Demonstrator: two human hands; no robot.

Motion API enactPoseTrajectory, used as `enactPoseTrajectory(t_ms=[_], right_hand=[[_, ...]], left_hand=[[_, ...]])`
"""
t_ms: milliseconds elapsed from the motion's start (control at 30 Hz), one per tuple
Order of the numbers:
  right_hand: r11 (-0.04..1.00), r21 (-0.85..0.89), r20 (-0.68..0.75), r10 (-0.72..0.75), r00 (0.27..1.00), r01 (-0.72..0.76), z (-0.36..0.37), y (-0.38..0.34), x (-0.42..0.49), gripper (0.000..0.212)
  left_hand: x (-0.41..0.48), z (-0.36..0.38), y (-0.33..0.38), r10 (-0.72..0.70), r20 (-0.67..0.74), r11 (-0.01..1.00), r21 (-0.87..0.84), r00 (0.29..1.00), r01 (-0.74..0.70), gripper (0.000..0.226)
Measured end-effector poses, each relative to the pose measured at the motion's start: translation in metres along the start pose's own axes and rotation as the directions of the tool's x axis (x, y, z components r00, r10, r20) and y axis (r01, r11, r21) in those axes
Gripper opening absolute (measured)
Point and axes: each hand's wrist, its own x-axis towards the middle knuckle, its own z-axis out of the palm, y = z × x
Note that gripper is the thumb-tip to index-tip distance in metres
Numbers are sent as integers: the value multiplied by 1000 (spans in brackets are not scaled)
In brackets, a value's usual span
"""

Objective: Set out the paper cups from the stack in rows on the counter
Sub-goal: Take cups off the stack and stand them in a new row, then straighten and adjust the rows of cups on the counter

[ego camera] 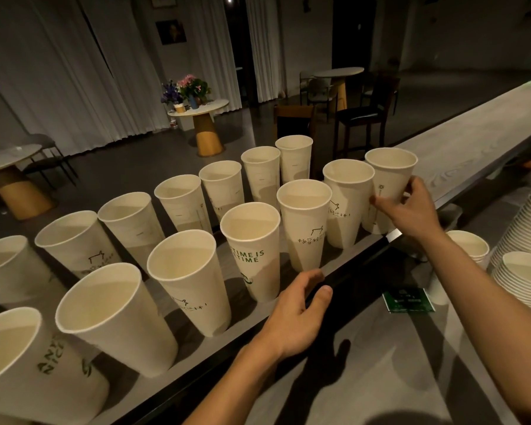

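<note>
Lower grey wood-grain worktop: a small green card lies flat on it.

Left hand: over the dark front edge of the raised pale grey counter. Fingers are loosely curved, the thumb is spread, and it holds nothing. The fingertips are just beside the base of a near-row cup; contact cannot be told.

Tall cream-white paper cups with green print: two rows on the counter, running near-left to far-right, seven visible per row. All stand upright with the long axis vertical, mouths up, narrow bases down, interiors bare.

Right hand: fingers and thumb wrapped round the wall of the end cup, far-right in the near row. This cup is upright, just beside its neighbour.

Far right: nested stacks of matching cups, the taller one leaning.

Beyond: round white table with flowers.
</note>
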Motion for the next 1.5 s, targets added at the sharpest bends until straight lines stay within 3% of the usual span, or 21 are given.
enactPoseTrajectory(t_ms=[400, 533, 633, 700, 833, 967, 1167, 1300, 1500], right_hand=[[1000, -23, 54, 2, 999, 0, 3, 4, 10, 79], [999, -12, 81, 44, 996, -43, 1, 10, 11, 93], [992, 61, 22, 107, 994, -108, -2, 17, -4, 106], [985, 132, -59, 118, 991, -110, -3, 17, -24, 99], [982, 180, -131, 86, 988, -62, 0, 8, -80, 54], [988, 151, -5, 18, 1000, -17, 12, -2, -132, 29], [987, 159, 246, -49, 968, 10, 33, -26, -209, 21], [985, 164, 374, -116, 920, 58, 59, -54, -263, 19], [969, 177, 562, -241, 791, 170, 113, -98, -344, 20]], left_hand=[[-2, 2, -3, 7, -9, 1000, -1, 1000, -7, 51], [-4, 3, -2, 14, -8, 1000, 10, 1000, -14, 51], [-6, 3, -2, 27, -8, 999, 20, 1000, -27, 50], [-10, 3, 0, 37, -4, 999, 16, 999, -37, 48], [-22, 2, 7, 27, 2, 999, -22, 1000, -27, 46], [-42, -5, 13, 44, -21, 998, -35, 999, -45, 46], [-97, -32, 12, 72, -98, 995, -55, 993, -77, 40], [-148, -59, 0, 97, -147, 994, -44, 984, -104, 37], [-243, -111, -31, 65, -309, 995, -55, 949, -87, 35]])
